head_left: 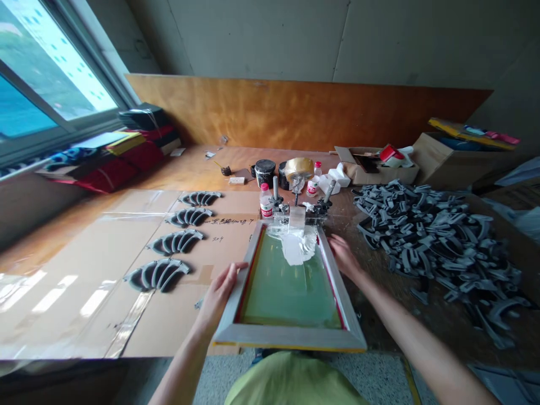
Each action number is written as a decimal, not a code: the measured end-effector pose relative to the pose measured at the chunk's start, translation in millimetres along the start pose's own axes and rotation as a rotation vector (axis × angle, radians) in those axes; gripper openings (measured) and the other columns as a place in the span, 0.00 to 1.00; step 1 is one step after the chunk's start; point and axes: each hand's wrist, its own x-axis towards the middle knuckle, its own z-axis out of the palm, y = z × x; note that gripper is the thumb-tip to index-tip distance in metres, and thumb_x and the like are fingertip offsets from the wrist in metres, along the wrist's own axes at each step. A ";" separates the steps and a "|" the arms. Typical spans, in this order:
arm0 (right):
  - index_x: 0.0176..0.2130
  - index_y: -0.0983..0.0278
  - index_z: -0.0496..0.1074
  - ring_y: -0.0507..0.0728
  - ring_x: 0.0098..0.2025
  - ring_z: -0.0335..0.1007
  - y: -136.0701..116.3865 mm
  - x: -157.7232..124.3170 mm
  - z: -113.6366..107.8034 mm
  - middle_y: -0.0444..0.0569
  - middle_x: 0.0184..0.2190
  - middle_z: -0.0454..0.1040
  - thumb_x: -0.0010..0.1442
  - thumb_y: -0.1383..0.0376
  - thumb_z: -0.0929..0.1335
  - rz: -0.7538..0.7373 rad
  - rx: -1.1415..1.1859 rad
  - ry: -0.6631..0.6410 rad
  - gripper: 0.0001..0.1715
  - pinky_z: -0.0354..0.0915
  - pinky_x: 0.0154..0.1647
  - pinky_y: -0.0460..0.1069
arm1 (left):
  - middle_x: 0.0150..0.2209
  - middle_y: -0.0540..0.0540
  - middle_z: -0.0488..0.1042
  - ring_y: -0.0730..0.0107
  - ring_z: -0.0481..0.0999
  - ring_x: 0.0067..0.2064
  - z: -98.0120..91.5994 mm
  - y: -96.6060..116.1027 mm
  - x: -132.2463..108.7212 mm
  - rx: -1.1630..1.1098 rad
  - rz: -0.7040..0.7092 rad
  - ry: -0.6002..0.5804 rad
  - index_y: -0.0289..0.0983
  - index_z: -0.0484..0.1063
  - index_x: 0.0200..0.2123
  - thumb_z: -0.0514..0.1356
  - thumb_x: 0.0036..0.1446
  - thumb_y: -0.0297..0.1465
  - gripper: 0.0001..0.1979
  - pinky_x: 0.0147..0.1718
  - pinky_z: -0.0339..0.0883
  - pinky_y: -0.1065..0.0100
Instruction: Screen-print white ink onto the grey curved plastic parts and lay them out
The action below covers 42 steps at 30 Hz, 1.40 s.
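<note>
A silk-screen frame (291, 336) with grey edges and a green mesh stands in front of me, joined to a metal hinge clamp (323, 209) at its far end. White ink (295, 250) is heaped on the far part of the mesh, with a squeegee-like block (297, 217) above it. My left hand (223, 284) is closed at the frame's left side, its fingers along the edge. Beside the right side is my right hand (343, 256), fingers bent in toward the edge; the tips are partly hidden by the frame, so what they hold is unclear.
Curved grey plastic parts (158, 274) lie in several rows on cardboard (93, 247) at left. A big heap of similar parts (434, 242) covers the right. Behind the clamp are a red-capped bottle (265, 201), black tubs (265, 171), tape (298, 167) and cardboard boxes (382, 174).
</note>
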 end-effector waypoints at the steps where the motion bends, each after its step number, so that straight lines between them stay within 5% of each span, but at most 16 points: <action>1: 0.48 0.62 0.75 0.65 0.56 0.66 -3.3 7.9 -9.0 0.56 0.49 0.75 0.64 0.63 0.62 -0.026 -0.049 0.073 0.17 0.59 0.60 0.65 | 0.41 0.45 0.79 0.60 0.77 0.39 2.3 -17.5 -1.5 0.005 -0.033 -0.021 0.40 0.70 0.58 0.58 0.52 0.57 0.37 0.35 0.70 0.67; 4: 0.58 0.62 0.67 0.64 0.60 0.61 -32.3 37.4 -14.3 0.58 0.58 0.67 0.61 0.62 0.66 -0.221 -0.198 0.194 0.26 0.58 0.62 0.63 | 0.29 0.50 0.76 0.64 0.75 0.31 13.0 -58.8 3.1 0.029 -0.090 -0.028 0.39 0.57 0.66 0.61 0.48 0.57 0.47 0.31 0.68 0.68; 6: 0.61 0.63 0.63 0.65 0.61 0.60 -59.2 56.3 -2.1 0.59 0.60 0.64 0.56 0.64 0.71 -0.369 -0.330 0.141 0.34 0.60 0.61 0.60 | 0.25 0.53 0.72 0.66 0.73 0.28 18.2 -73.1 8.7 0.077 -0.099 0.010 0.38 0.57 0.67 0.61 0.47 0.57 0.49 0.29 0.66 0.68; 10: 0.48 0.63 0.72 0.62 0.48 0.70 -91.7 74.2 28.8 0.55 0.44 0.76 0.56 0.68 0.71 -0.330 -0.549 -0.136 0.18 0.65 0.49 0.53 | 0.26 0.52 0.73 0.65 0.74 0.29 20.0 -79.4 13.9 0.103 -0.095 0.017 0.39 0.63 0.63 0.61 0.48 0.55 0.44 0.29 0.67 0.67; 14: 0.38 0.63 0.74 0.61 0.42 0.72 -86.9 55.9 38.3 0.53 0.36 0.77 0.58 0.72 0.67 -0.298 -0.582 -0.231 0.08 0.64 0.43 0.51 | 0.29 0.50 0.75 0.62 0.76 0.31 19.7 -79.9 12.7 0.083 -0.126 0.025 0.39 0.66 0.61 0.61 0.49 0.54 0.40 0.31 0.69 0.65; 20: 0.35 0.62 0.74 0.58 0.41 0.70 -68.8 4.7 15.1 0.50 0.34 0.76 0.55 0.79 0.62 -0.570 -0.542 -0.378 0.17 0.62 0.38 0.49 | 0.31 0.48 0.77 0.60 0.77 0.33 20.6 -83.6 11.8 0.056 -0.148 -0.010 0.38 0.66 0.60 0.60 0.50 0.55 0.39 0.33 0.69 0.65; 24: 0.31 0.60 0.73 0.56 0.38 0.69 -70.3 6.0 -1.7 0.45 0.31 0.75 0.51 0.80 0.64 -0.651 -0.523 -0.470 0.17 0.60 0.35 0.48 | 0.29 0.49 0.76 0.61 0.76 0.33 19.9 -87.7 13.0 0.058 -0.128 -0.040 0.37 0.66 0.59 0.58 0.53 0.54 0.37 0.33 0.68 0.65; 31: 0.37 0.64 0.75 0.57 0.41 0.68 -61.4 -0.9 35.0 0.51 0.35 0.76 0.57 0.80 0.62 -0.662 -0.493 -0.149 0.17 0.64 0.40 0.49 | 0.27 0.50 0.73 0.63 0.74 0.30 18.9 -90.5 14.5 0.093 -0.143 -0.029 0.36 0.66 0.57 0.57 0.53 0.56 0.37 0.29 0.66 0.67; 36: 0.40 0.63 0.75 0.57 0.40 0.69 -49.0 -21.9 28.4 0.49 0.35 0.76 0.58 0.78 0.64 -0.726 -0.410 -0.203 0.16 0.66 0.40 0.49 | 0.27 0.50 0.75 0.63 0.75 0.30 17.6 -87.2 13.3 0.065 -0.143 -0.012 0.36 0.67 0.57 0.59 0.51 0.56 0.38 0.30 0.66 0.67; 39: 0.47 0.59 0.75 0.55 0.40 0.71 -62.9 6.0 17.2 0.47 0.38 0.77 0.59 0.72 0.69 -0.577 -0.344 -0.167 0.16 0.66 0.40 0.48 | 0.28 0.49 0.76 0.63 0.76 0.31 17.1 -78.9 11.0 0.032 -0.155 -0.023 0.36 0.66 0.58 0.60 0.50 0.56 0.39 0.31 0.68 0.67; 42: 0.60 0.51 0.66 0.55 0.41 0.73 -83.4 48.0 11.0 0.46 0.44 0.76 0.57 0.68 0.73 -0.398 -0.344 -0.122 0.34 0.66 0.41 0.48 | 0.32 0.48 0.79 0.62 0.77 0.34 13.6 -59.0 5.3 -0.001 -0.172 -0.064 0.39 0.62 0.63 0.61 0.50 0.55 0.42 0.32 0.69 0.67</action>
